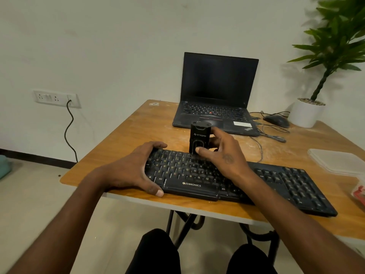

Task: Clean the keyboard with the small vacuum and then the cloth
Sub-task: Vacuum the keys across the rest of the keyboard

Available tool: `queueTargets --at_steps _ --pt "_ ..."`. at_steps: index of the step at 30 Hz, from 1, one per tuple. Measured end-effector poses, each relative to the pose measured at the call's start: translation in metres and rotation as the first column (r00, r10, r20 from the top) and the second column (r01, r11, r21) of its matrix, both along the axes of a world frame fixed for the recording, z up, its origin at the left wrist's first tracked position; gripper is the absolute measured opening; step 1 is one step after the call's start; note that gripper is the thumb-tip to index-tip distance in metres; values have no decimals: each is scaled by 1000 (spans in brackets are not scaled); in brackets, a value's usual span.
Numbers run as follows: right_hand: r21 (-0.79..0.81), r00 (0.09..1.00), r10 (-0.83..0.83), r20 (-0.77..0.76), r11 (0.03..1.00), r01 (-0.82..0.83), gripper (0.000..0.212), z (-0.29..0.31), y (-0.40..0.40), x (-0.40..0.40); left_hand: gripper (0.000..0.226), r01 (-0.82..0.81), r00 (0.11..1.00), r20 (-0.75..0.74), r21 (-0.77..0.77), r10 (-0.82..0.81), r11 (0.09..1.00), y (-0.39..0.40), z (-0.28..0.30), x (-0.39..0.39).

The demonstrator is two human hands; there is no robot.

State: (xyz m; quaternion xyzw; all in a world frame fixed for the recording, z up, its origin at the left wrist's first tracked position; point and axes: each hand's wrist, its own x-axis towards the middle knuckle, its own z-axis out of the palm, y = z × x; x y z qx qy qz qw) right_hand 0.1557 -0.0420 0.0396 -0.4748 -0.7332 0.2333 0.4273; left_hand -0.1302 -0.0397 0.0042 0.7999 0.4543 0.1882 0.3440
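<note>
A black keyboard (276, 184) lies along the front edge of the wooden table (138, 123). My left hand (136, 169) grips its left end, thumb on the front edge and fingers curled over the back edge. My right hand (221, 153) holds a small black vacuum (198, 138) upright on the keyboard's top key rows, thumb on its front and fingers wrapped behind it. No cloth is in view.
An open black laptop (215, 99) stands behind the keyboard. A black mouse (276, 120) with loose cables and a white plant pot (305, 113) sit at the back right. A clear plastic box (337, 161) is at the right edge. A wall socket (56, 98) has a cord plugged in.
</note>
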Motion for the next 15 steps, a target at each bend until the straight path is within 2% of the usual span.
queueTargets --at_steps 8,15 --pt "-71 974 223 -38 972 -226 52 -10 -69 -6 120 2 1000 6 20 -2 1000 4 -2 -1" --pt "2 992 127 9 992 -127 52 -4 -22 -22 121 -1 1000 -9 13 1 1000 3 0 0"
